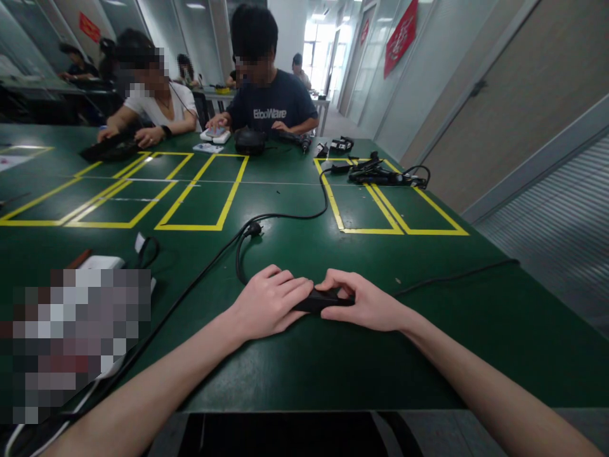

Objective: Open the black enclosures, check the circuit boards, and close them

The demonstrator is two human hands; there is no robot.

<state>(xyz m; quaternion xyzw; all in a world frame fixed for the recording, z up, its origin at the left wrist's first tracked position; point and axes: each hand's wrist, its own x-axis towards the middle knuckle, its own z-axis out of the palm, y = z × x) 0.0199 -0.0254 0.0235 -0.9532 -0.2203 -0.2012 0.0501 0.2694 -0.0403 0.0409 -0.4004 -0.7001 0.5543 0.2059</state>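
A long black power adapter (318, 301) lies near the front of the green table, with a cord at each end. My left hand (271, 299) is closed over its left part, palm down. At the other end, my right hand (364, 299) grips it between thumb and fingers. From the left end a black cord curls back to a plug (254, 229) lying on the table. Another cord (457, 278) runs from beneath my right hand toward the right table edge. My hands hide both ends of the adapter.
Yellow tape rectangles (221, 216) mark the green table (228, 387). A long black cable (195, 279) crosses it to a heap of black cables (380, 172) at the back right. A blurred-out item (76, 336) sits at left. Two people (271, 95) work across the table.
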